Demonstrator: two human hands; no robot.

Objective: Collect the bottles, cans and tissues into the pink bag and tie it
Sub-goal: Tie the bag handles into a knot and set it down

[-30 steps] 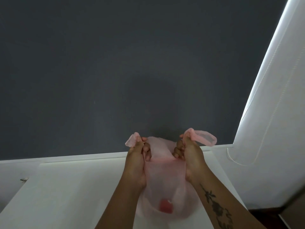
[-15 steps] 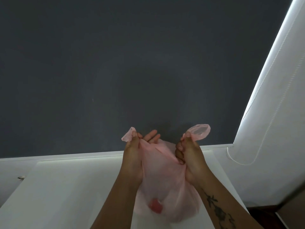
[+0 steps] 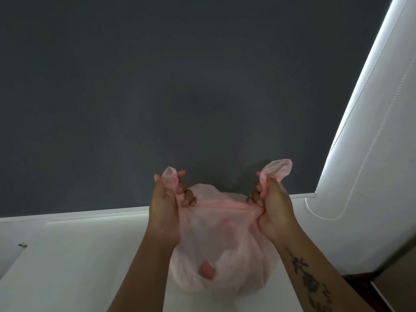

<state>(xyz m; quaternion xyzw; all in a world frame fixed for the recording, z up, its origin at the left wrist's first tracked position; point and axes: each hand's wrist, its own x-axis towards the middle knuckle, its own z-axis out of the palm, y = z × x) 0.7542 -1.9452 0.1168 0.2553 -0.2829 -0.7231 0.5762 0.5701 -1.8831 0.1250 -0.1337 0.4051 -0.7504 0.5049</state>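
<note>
2 fists do the work: my left hand (image 3: 167, 203) has its fingers (image 3: 188, 199) clamped on one handle of the pink bag (image 3: 225, 251), my right hand (image 3: 273, 209) clamped on the other. I hold them apart above the bag, I judge, to gather its mouth for tying. Below them the full bag rests on the white bench (image 3: 74, 266).

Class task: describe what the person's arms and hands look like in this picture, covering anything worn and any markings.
Both forearms are bare, with no sleeves in view. The left hand and right hand wear no gloves, and no rings, watch or bracelets show. The right forearm carries a dark tattoo shaped like a stemmed flower with leaves, running along its length. The left forearm shows no markings.
</note>
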